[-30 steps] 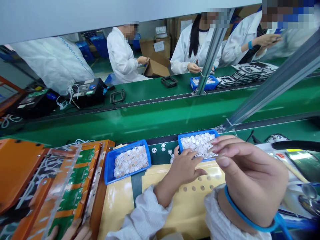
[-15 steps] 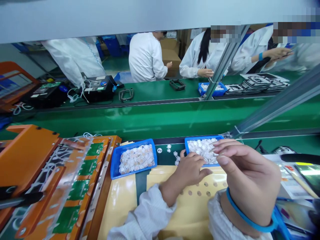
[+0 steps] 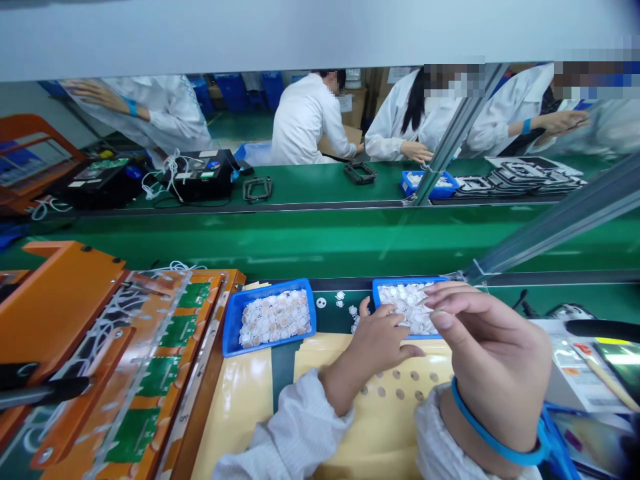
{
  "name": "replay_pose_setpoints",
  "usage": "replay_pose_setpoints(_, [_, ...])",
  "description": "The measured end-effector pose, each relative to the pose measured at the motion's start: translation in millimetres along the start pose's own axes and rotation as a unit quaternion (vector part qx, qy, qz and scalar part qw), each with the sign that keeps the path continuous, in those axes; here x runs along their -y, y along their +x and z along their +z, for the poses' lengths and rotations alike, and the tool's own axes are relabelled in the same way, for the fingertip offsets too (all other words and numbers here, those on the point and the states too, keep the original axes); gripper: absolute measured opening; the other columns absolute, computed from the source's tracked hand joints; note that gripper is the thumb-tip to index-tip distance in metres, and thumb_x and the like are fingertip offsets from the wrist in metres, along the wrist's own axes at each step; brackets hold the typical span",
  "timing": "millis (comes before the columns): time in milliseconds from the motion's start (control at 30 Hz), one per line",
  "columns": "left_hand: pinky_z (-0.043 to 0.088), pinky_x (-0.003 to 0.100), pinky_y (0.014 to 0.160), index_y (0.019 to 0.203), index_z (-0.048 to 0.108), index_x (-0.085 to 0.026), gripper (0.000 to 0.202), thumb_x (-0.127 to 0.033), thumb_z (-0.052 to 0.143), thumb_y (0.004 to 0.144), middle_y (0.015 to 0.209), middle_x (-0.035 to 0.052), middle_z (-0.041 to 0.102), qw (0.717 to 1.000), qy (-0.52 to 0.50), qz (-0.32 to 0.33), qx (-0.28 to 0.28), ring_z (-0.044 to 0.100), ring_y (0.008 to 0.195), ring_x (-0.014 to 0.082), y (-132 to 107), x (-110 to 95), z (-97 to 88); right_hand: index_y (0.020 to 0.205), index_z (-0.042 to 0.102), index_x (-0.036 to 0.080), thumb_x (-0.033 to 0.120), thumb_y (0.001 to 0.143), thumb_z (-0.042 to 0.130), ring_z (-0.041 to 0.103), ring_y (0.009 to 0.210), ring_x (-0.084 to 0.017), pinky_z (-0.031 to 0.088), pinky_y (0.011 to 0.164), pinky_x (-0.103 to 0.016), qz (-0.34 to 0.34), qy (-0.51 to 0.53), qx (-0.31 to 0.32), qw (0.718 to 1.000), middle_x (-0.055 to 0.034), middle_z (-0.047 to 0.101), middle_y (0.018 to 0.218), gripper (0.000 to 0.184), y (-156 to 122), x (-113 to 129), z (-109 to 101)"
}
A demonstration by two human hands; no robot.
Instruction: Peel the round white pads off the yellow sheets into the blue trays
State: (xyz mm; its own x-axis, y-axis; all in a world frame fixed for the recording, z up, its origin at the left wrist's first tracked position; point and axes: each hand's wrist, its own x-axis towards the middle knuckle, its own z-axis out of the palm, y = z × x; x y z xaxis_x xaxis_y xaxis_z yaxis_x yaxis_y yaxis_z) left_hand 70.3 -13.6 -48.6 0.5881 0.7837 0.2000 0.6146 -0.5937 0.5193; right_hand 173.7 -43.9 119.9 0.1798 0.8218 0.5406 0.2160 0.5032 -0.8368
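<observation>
Reaching forward over a yellow sheet (image 3: 380,427) punched with small round holes, the person's left hand (image 3: 373,343) rests with curled fingers at the near edge of a blue tray (image 3: 380,285) filled with small white discs (image 3: 407,307). Fingertips touch the tray's rim and the discs nearest it; whether they pinch one I cannot tell.

Right hand (image 3: 493,363) is raised closer to the camera, above the same tray's right side. Thumb and forefinger are drawn narrowly together; anything between them is too small to make out. A blue band (image 3: 493,440) circles that wrist. Both sleeves are white.

A few loose discs (image 3: 345,303) lie on the dark surface between this tray and a second blue tray (image 3: 233,330) to the left, which holds round pieces in white and tan (image 3: 274,319).

Further left, an orange frame (image 3: 65,300) carries green circuit boards (image 3: 175,333) under clear strips.

Beyond the trays runs a green conveyor belt (image 3: 320,240). On its far side, people in white coats (image 3: 307,120) work at a bench with a black box (image 3: 200,175) trailing white wires, a small blue tray (image 3: 433,188) and stacked dark trays (image 3: 520,177). A slanted metal bar (image 3: 555,220) crosses at right.
</observation>
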Motion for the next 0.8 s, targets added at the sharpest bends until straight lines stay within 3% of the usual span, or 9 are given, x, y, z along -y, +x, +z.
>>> replay_pose_setpoints(233, [0.027,0.071,0.118,0.129,0.073,-0.027,0.045,-0.060,0.052,0.107,0.127,0.0102,0.077,0.999,-0.011,-0.021,0.021,0.058,0.129,0.0324,4,-2,-5.7,0.087,0.076,0.024,0.013,0.094,0.078,0.070,0.093,-0.020,0.057,0.093,-0.034,-0.009,-0.002,-0.008,1.000,0.0007,0.074,0.088,0.014,1,0,2])
replay_pose_setpoints(433, [0.023,0.071,0.120,0.126,0.076,-0.031,0.053,-0.070,0.047,0.105,0.131,0.0091,0.074,1.000,-0.013,-0.013,0.020,0.054,0.132,0.0339,1,-2,-8.3,0.089,0.076,0.024,0.012,0.094,0.078,0.070,0.093,-0.019,0.057,0.094,-0.034,-0.008,0.004,0.000,1.000,0.0008,0.075,0.088,0.013,1,-2,1])
replay_pose_setpoints(567, [0.021,0.074,0.120,0.132,0.073,-0.028,0.059,-0.072,0.045,0.104,0.127,0.0114,0.076,0.999,-0.028,-0.012,0.023,0.056,0.131,0.0347,2,-3,-11.0,0.090,0.077,0.024,0.014,0.093,0.080,0.071,0.093,-0.021,0.058,0.092,-0.035,0.005,0.002,0.004,1.000,0.0004,0.076,0.088,0.011,0,-3,3])
replay_pose_setpoints(800, [0.030,0.068,0.118,0.132,0.073,-0.028,0.061,-0.073,0.044,0.104,0.135,0.0118,0.072,0.999,-0.029,-0.019,-0.001,0.056,0.132,0.0346,1,-5,-12.8,0.089,0.076,0.024,0.017,0.093,0.081,0.072,0.095,-0.023,0.058,0.089,-0.037,0.024,-0.007,0.022,0.999,-0.0015,0.076,0.089,0.009,0,-4,8])
